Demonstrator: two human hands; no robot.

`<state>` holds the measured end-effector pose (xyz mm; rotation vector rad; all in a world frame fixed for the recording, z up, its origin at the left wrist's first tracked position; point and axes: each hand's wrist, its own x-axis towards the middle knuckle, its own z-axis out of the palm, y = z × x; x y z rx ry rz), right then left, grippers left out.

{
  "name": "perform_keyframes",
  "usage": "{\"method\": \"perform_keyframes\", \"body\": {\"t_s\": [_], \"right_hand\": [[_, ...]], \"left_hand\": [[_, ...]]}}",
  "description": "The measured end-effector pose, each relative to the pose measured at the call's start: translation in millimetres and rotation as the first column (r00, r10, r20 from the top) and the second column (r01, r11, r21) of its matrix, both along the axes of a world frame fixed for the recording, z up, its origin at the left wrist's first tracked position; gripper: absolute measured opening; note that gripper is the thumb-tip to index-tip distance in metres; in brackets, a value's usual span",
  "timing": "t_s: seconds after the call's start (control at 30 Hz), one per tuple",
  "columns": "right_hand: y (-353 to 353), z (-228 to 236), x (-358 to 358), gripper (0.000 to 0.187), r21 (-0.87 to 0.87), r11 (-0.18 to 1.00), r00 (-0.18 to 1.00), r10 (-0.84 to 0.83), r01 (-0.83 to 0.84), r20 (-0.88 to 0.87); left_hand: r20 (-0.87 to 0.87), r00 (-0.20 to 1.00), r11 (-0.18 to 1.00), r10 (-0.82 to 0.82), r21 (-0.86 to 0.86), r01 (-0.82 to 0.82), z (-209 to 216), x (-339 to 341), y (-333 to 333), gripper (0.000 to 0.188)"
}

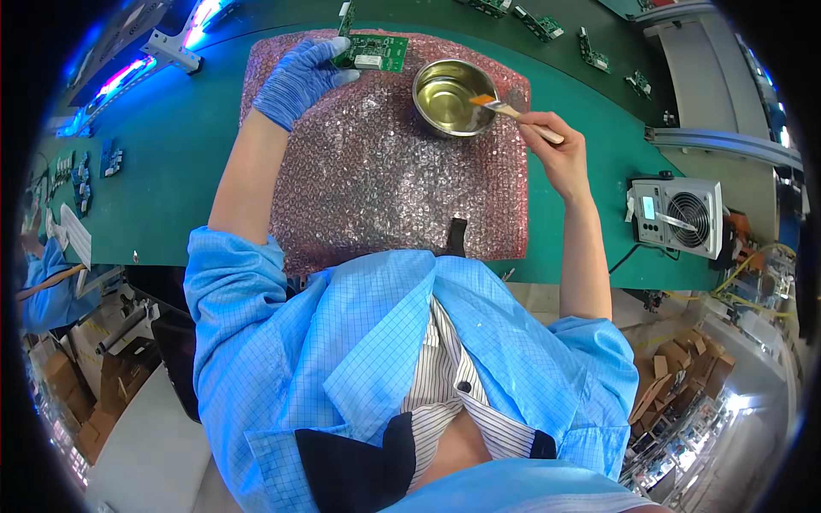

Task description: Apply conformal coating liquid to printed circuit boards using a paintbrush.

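My left hand (301, 79), in a blue glove, grips a green circuit board (389, 53) by its left side, above the far edge of the bubble wrap. A smaller board stands up from it near my fingers. My bare right hand (560, 154) is closed around the wooden handle of a small brush (506, 109). The brush's orange bristles reach over the right side of a round metal bowl (422, 116) holding a clear yellowish liquid. Whether the bristle tips touch the liquid, I cannot tell. Pinkish bubble wrap (368, 179) lies under the bowl.
The wrap covers part of a green table mat (154, 214). Several green boards (539, 24) lie on a dark strip along the far side. A small fan unit (680, 215) stands at the right, blue boards (81, 182) at the left. Another person's blue sleeve (51, 286) shows far left.
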<state>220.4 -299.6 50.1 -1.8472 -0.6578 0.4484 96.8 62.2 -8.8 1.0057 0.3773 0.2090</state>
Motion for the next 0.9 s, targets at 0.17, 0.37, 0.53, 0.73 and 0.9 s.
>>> {"method": "perform_keyframes", "body": {"t_s": [0.17,0.37,0.53,0.73,0.9], "right_hand": [[-13,5,8,0.015,-0.082,0.997,0.998,-0.011,0.007,-0.054],[-26,22,14,0.015,-0.075,0.994,0.994,-0.084,0.079,-0.067],[-30,33,12,0.018,0.054,0.986,0.982,-0.153,0.160,-0.109],[-2,34,3,0.023,0.286,0.931,0.972,-0.195,0.226,-0.134],[32,31,-7,0.024,0.381,0.916,0.992,-0.115,0.125,-0.050]], "left_hand": [[0.012,1.000,0.995,-0.007,-0.096,0.009,2,-9,-5,0.019],[-0.018,1.000,0.995,0.000,-0.098,-0.002,5,-15,-1,0.017],[0.025,0.999,0.998,-0.019,-0.061,0.021,9,-13,-9,0.018],[-0.028,0.977,0.972,-0.210,0.098,0.212,21,4,-21,0.032],[-0.033,0.960,0.953,-0.278,0.116,0.280,31,6,-41,0.038]]}}
